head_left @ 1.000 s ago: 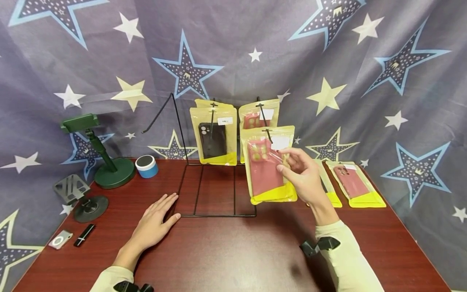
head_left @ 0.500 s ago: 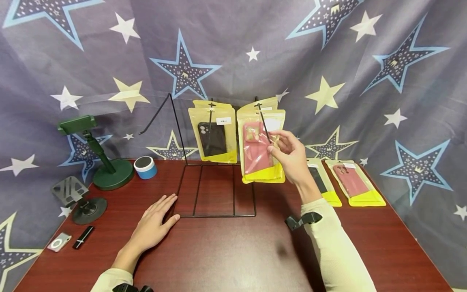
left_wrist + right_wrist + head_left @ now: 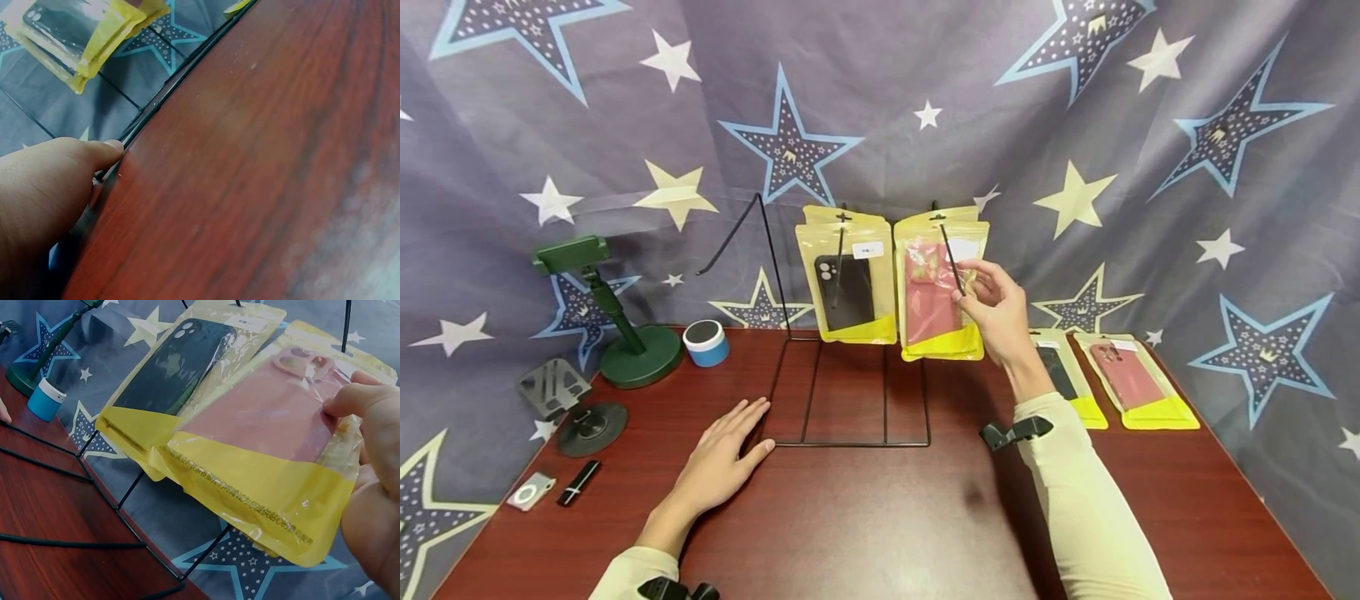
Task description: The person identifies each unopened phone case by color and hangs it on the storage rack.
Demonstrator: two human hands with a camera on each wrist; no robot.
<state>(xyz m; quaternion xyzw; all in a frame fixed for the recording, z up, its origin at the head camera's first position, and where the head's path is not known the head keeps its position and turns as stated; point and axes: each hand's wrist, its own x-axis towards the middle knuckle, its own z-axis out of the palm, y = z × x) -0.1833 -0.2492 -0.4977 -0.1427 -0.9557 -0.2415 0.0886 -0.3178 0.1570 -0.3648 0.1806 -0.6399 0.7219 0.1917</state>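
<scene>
A pink phone case in a clear and yellow packet (image 3: 934, 296) hangs on the right hook (image 3: 951, 254) of a black wire rack (image 3: 850, 444). My right hand (image 3: 968, 287) pinches that packet's right edge; in the right wrist view the thumb (image 3: 350, 400) lies on the packet (image 3: 269, 425). Another yellow packet hangs just behind it. A black case packet (image 3: 847, 287) (image 3: 169, 369) hangs on the middle hook. My left hand (image 3: 741, 425) lies flat on the table, its thumb (image 3: 109, 149) touching the rack's base wire.
The rack's left hook (image 3: 730, 237) is bare. Two more packets, one black (image 3: 1063, 375) and one pink (image 3: 1131, 379), lie at the table's right. At the left stand a green phone holder (image 3: 617, 333), a blue speaker (image 3: 705, 342), a grey stand (image 3: 561, 400), a silver player (image 3: 531, 492) and a black stick (image 3: 578, 483).
My right hand has carried the pink packet up and back along the right hook, close against the packet behind it. My left hand has stayed put.
</scene>
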